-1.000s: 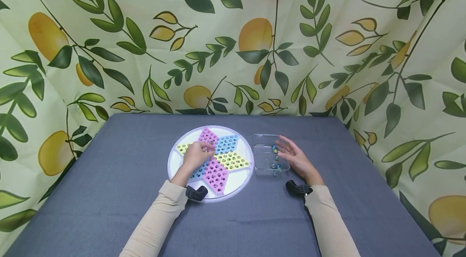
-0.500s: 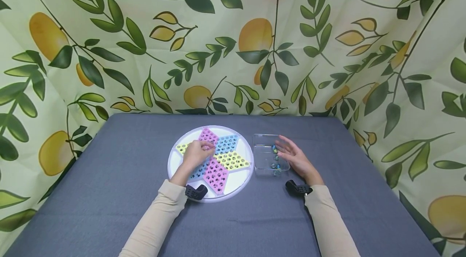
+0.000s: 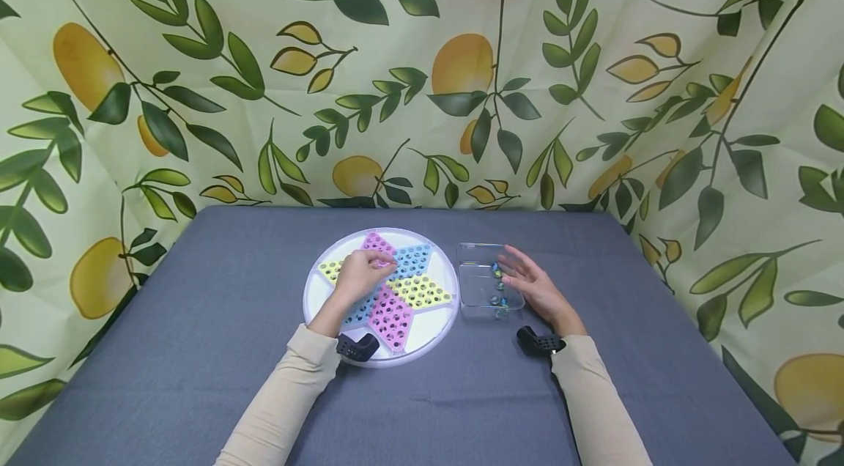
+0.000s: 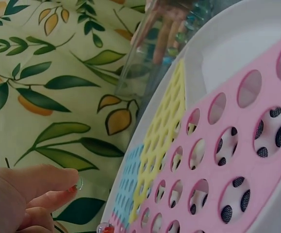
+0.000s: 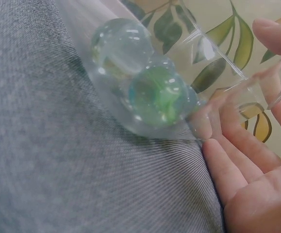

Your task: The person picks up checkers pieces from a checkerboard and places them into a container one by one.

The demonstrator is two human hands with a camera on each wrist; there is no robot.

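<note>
Judged as a placing step: pinching a small glass marble [image 4: 77,183] between thumb and forefinger of the left hand [image 3: 359,277], other fingers curled, hovering over the Chinese checkers board [image 3: 443,319] near the middle of the star, about where the far pink point meets the blue one. Not yet seated in any hole, going by the left wrist view, with the marble clear above the perforated surface.

Resting the right hand [image 3: 535,289] open, fingers straight and relaxed, against the right wall of the clear plastic box [image 3: 476,283]; gripping nothing.

For the next move, probably: lowering the fingertips straight onto 1 free hole, releasing gently so the marble does not roll across neighbouring holes, and keeping the box steady under the right hand.

Containers:
- In the box, a handful of loose marbles [image 3: 497,286] gathered along the right side, blue and green tints among them; too small to count from the head view. Seen up close in the right wrist view, 2 in a corner, touching: 1 pale and clear [image 5: 121,43], 1 green [image 5: 157,97].
- On the board, many round holes across pink, blue and yellow sections; cannot tell how many are filled.
</note>
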